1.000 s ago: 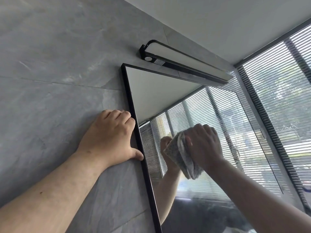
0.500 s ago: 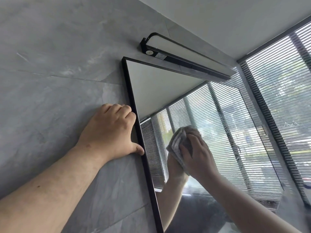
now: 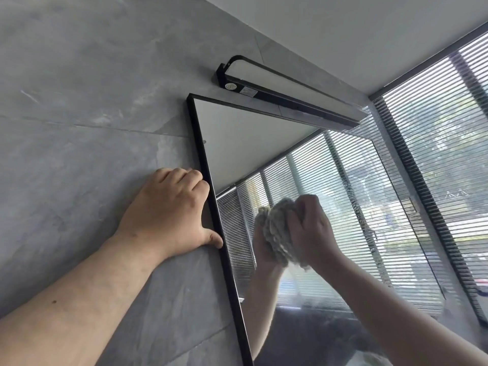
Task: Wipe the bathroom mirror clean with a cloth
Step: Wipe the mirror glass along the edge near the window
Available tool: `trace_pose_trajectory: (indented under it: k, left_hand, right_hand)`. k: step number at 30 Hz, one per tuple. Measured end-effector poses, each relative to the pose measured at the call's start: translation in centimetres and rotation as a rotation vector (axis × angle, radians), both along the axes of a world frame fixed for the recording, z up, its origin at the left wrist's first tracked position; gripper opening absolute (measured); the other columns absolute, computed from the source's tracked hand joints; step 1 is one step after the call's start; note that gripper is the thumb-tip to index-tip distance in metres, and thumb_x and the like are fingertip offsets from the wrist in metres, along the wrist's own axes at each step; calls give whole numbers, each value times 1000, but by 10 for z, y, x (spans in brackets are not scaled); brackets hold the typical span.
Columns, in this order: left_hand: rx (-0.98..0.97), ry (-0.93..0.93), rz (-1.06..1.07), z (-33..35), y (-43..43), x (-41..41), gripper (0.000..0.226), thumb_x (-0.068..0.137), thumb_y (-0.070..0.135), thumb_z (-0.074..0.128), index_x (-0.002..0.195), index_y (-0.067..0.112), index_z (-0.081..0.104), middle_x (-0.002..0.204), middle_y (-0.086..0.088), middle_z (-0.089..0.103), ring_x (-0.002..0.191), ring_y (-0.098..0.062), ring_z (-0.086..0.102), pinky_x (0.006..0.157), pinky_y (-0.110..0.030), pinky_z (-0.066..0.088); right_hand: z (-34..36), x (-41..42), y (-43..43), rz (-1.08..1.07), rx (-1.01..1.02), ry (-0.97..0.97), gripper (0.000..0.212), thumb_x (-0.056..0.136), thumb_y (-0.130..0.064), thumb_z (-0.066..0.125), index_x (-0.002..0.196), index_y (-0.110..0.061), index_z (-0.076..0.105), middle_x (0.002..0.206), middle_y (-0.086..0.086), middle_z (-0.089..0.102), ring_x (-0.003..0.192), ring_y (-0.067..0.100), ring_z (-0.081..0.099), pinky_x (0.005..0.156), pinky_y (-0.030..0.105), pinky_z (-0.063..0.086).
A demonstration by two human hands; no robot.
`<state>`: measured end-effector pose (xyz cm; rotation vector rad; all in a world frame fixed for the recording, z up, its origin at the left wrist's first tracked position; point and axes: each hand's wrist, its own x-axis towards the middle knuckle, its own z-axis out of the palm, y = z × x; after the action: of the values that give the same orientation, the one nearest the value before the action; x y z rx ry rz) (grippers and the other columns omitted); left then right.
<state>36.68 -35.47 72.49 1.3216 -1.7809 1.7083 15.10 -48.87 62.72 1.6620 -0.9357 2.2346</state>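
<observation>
A black-framed mirror (image 3: 237, 143) hangs on the grey tiled wall and reflects the window blinds. My right hand (image 3: 311, 228) grips a bunched grey cloth (image 3: 277, 231) and presses it against the glass near the mirror's left side. The reflection of that hand and cloth shows just left of it. My left hand (image 3: 169, 212) rests flat on the wall, its fingers and thumb touching the mirror's left frame edge. Streaks of moisture show on the glass to the right of the cloth.
A black bar lamp (image 3: 285, 93) juts from the wall just above the mirror. A window with horizontal blinds (image 3: 443, 143) fills the right side. The grey wall tiles (image 3: 79, 101) spread to the left, with the white ceiling overhead.
My right hand has slid the cloth down and a little left across the glass, then regripped it into a tighter bunch. My left hand has stayed on the wall by the frame.
</observation>
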Motion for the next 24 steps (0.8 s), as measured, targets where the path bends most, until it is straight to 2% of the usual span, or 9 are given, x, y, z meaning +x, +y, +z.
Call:
trace_pose_trajectory:
  k: [2, 4, 7, 11, 14, 17, 18, 20, 24]
  left_hand:
    - [2, 1, 8, 0, -1, 0, 94, 42, 88, 51, 89, 8, 66, 99, -7, 65, 93, -29, 60, 88, -43, 42]
    - [5, 2, 13, 0, -2, 0, 94, 41, 89, 51, 88, 9, 66, 99, -7, 64, 92, -29, 59, 86, -42, 40]
    - [8, 2, 8, 1, -2, 0, 93, 41, 89, 50, 88, 10, 65, 98, -6, 64, 90, -29, 59, 85, -42, 38]
    - [-2, -10, -6, 1, -3, 1, 94, 42, 89, 48, 88, 9, 65, 97, -6, 64, 90, -29, 59, 85, -41, 38]
    - [-8, -12, -8, 1, -5, 2, 94, 43, 88, 48, 89, 8, 65, 99, -8, 64, 91, -30, 59, 86, -41, 35]
    - [-8, -18, -2, 1, -6, 2, 98, 48, 90, 39, 91, 7, 66, 103, -10, 65, 93, -32, 60, 86, -43, 37]
    - [-7, -17, -1, 1, -6, 1, 98, 48, 89, 36, 92, 7, 66, 104, -10, 65, 94, -32, 60, 87, -43, 38]
    - [-5, -17, 1, 1, -6, 1, 98, 49, 89, 34, 92, 6, 66, 104, -11, 65, 95, -32, 60, 87, -44, 38]
    - [-12, -28, -2, 1, -6, 1, 97, 49, 89, 34, 91, 7, 66, 104, -10, 65, 93, -32, 59, 86, -44, 39]
  right_hand:
    - [-3, 4, -13, -188, -69, -1, 13, 88, -14, 63, 94, -12, 52, 92, 1, 50, 89, 19, 44, 81, 40, 44]
    - [-6, 4, -23, -290, -165, 28, 12, 87, -22, 57, 93, -11, 58, 91, 5, 52, 88, 24, 49, 78, 43, 48]
    - [-10, 9, -23, -186, -241, 59, 25, 94, -26, 48, 97, -12, 69, 88, 2, 59, 76, 24, 59, 64, 38, 53]
    - [-23, 32, -8, -143, -471, 217, 19, 95, -16, 51, 98, -7, 68, 92, 2, 61, 80, 18, 56, 73, 33, 50]
    - [-20, 44, -6, -29, -491, 270, 18, 95, -16, 54, 95, -5, 68, 94, 2, 62, 81, 21, 58, 72, 34, 51]
    - [-1, 32, -16, 25, -316, 86, 13, 93, -16, 58, 91, -11, 70, 92, -7, 58, 82, 9, 56, 78, 14, 46]
    - [7, 22, -22, 44, -248, -24, 9, 91, -13, 61, 89, -12, 70, 90, -8, 57, 80, 9, 57, 76, 13, 44]
    - [20, -3, -42, 51, -100, -202, 5, 90, -12, 66, 88, -14, 70, 88, -5, 58, 82, 17, 59, 72, 26, 44]
    - [15, -52, -91, -10, 103, -454, 10, 92, -21, 66, 93, -13, 71, 93, 6, 67, 91, 27, 62, 75, 30, 42]
